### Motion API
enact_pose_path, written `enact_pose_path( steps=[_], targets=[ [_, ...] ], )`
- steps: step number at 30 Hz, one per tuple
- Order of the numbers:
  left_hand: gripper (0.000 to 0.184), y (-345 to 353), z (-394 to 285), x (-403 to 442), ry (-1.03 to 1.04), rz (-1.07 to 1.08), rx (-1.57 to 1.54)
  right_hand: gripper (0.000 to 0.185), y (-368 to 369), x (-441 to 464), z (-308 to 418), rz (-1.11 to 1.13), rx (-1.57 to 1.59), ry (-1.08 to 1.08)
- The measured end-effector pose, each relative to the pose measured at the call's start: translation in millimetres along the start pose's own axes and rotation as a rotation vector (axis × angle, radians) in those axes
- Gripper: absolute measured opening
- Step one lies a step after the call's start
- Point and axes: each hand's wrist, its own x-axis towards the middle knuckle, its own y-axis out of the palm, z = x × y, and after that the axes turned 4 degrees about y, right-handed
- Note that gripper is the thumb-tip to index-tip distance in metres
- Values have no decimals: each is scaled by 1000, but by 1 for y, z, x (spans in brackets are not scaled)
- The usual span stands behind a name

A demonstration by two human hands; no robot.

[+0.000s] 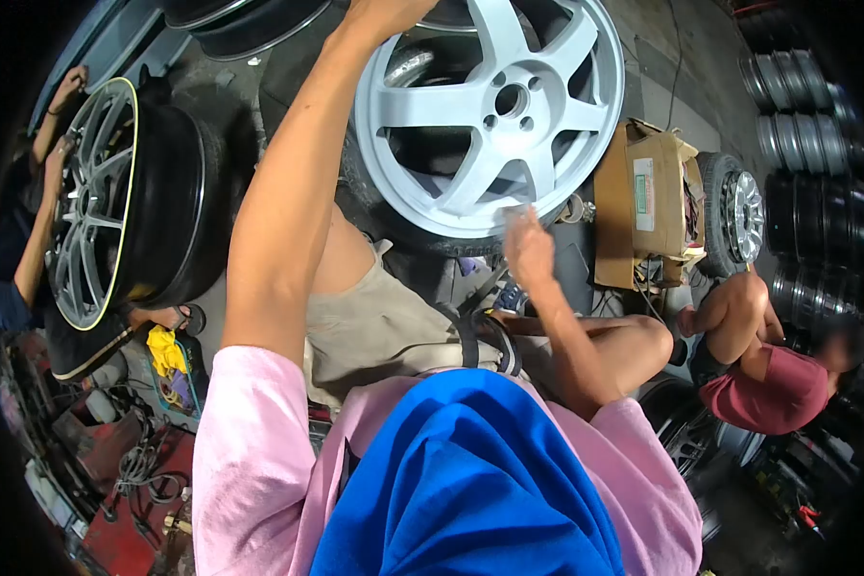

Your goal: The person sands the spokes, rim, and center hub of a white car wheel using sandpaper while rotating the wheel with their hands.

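A pale grey-white spoked wheel rim (425,108) lies in front of me, on top of a black tire (418,235). My left hand (389,13) is at the rim's upper left edge, cut off by the top of the view, so its fingers are hidden. At the rim's lower edge is my right hand (530,252), slightly blurred, with its fingers drawn together. Something small and greyish shows at those fingertips, too smeared to name. A blue cloth (461,480) hangs over my pink shirt.
At left, another person's hands (60,158) touch a grey spoked wheel (91,221) with a yellow edge. An opened cardboard box (643,202) stands right of my rim. Beyond it are a chrome wheel (742,216), a crouching person in red (773,384) and stacked rims (802,139).
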Motion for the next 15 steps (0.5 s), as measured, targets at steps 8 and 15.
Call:
enact_pose_path(
  steps=[8, 15],
  targets=[
    [44, -5, -14, -3, 2, 66, -123, 16, 4, 19, -40, 57, -224, -120],
    [43, -7, -36, -8, 82, 120, -90, 22, -29, 9, 48, 138, 185, -264]
  ],
)
